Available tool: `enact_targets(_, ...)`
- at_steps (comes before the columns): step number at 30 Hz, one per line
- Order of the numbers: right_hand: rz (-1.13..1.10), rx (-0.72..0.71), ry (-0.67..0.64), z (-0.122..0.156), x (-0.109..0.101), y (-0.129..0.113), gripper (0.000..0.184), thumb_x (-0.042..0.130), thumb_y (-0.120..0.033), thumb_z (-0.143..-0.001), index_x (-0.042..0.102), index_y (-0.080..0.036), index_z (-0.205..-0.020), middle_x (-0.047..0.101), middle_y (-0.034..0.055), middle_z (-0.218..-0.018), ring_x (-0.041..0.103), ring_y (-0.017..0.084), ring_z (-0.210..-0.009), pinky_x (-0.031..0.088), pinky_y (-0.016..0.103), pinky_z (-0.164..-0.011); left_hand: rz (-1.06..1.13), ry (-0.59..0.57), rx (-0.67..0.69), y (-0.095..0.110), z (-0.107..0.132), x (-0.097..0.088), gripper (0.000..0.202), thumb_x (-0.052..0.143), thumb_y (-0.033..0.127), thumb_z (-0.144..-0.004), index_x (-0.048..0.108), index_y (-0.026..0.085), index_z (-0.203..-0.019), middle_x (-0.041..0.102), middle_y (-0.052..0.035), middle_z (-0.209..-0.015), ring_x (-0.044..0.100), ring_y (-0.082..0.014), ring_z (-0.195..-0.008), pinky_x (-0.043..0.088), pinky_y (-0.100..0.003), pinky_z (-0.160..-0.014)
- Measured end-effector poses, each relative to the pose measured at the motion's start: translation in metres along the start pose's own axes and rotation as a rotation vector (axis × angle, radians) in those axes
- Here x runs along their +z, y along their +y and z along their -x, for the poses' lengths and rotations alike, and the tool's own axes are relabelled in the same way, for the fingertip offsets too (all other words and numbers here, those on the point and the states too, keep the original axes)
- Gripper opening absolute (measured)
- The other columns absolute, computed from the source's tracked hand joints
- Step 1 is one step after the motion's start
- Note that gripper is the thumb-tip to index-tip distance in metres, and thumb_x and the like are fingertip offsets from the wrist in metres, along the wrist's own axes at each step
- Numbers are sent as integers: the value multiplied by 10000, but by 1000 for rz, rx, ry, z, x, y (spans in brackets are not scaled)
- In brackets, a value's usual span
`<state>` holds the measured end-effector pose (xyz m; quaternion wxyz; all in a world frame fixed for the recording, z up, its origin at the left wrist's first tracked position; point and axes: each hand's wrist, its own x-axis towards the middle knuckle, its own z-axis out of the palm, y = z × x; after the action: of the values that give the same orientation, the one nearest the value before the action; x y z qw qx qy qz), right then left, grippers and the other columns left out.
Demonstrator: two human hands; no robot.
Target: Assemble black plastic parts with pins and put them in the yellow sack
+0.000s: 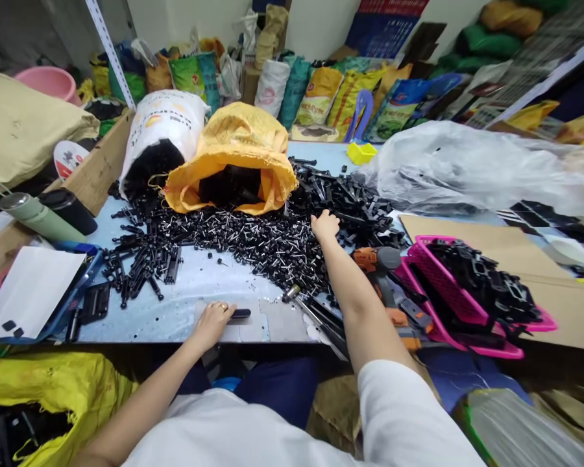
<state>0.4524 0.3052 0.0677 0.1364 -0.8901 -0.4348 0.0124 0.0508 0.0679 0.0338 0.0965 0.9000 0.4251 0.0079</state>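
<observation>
Slim, smooth black bar [242,313], round-ended, at near edge of pale-blue tabletop [150,319].
Left hand [215,322]: fingers closed on bar's left end. Right hand [326,226]: farther, fingers curled at heaped metal-pinned black pieces [285,250]; grip unclear.

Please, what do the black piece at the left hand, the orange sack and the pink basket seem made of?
Black piece at the left hand: probably smooth plastic, judging by its soft sheen; coated metal is possible.
Orange sack: likely woven plastic, matte, with stiff folds and frayed edge.
Pink basket: apparently molded plastic, glossy, with even color, openwork wall.
</observation>
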Motion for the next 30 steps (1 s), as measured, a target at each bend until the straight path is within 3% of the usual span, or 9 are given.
enact_targets(3,-13,271,-40,-24,9,-21,803,531,-584,-784,279,-74,-1351,416,296,-1262,407,368,-1192,356,496,-908,6,12,-4,3,5,6,377,448,113,-886,500,195,-1250,591,-77,-969,539,-209,-928,426,-338,-785)
enact_targets(5,-50,348,-85,-38,13,-27,871,590,-575,-742,249,-57,-1354,429,317,-1224,449,363,-1160,376,485,-882,16,39,-13,5,6,10,384,457,105,-878,503,210,-1245,593,-72,-969,544,-202,-916,439,-338,-784)
enact_targets(9,-89,323,-85,-55,12,-26,801,661,-451,-723,271,-115,-1336,437,287,-1204,497,328,-1125,381,441,-876,35,81,-31,7,4,15,389,462,92,-865,519,218,-1229,601,-74,-955,562,-200,-884,468,-345,-762)
enact_targets(12,-10,234,-38,-49,0,-19,749,713,-387,-678,347,-138,-1282,446,246,-1189,520,316,-1101,344,448,-923,56,93,-16,6,3,14,375,466,101,-864,536,214,-1214,609,-78,-938,575,-208,-879,482,-352,-753)
enact_targets(17,71,18,-80,8,-31,18,670,706,-333,-671,437,-89,-1235,488,226,-1129,559,300,-1020,416,379,-849,91,104,-4,1,6,13,356,452,124,-881,530,203,-1219,614,-84,-940,576,-210,-899,481,-360,-776)
enact_targets(21,-29,-154,28,69,-49,60,543,580,-326,-777,454,-124,-1265,504,180,-1155,551,265,-1008,408,360,-869,117,68,-34,1,11,12,347,483,195,-887,517,184,-1232,607,-100,-1002,569,-228,-948,478,-385,-815)
enact_targets(25,-161,-273,107,111,-64,82,349,453,-339,-865,569,-118,-1109,555,157,-1126,509,253,-1083,390,359,-922,223,279,-29,5,4,1,456,496,343,-891,437,159,-1304,515,-149,-1220,479,-265,-1144,429,-422,-944)
enact_targets(28,-232,-416,138,142,-83,77,270,433,-316,-880,589,-166,-1042,477,132,-1289,469,237,-1169,397,352,-936,308,452,-38,10,-7,-18,441,441,326,-913,413,167,-1323,504,-154,-1226,474,-258,-1156,418,-425,-969)
enact_targets(30,-309,-550,91,168,-99,67,233,437,-321,-885,597,-190,-994,449,112,-1333,451,236,-1208,395,370,-958,325,534,-62,13,-13,-32,460,438,325,-912,388,171,-1342,476,-165,-1260,450,-268,-1189,400,-439,-985)
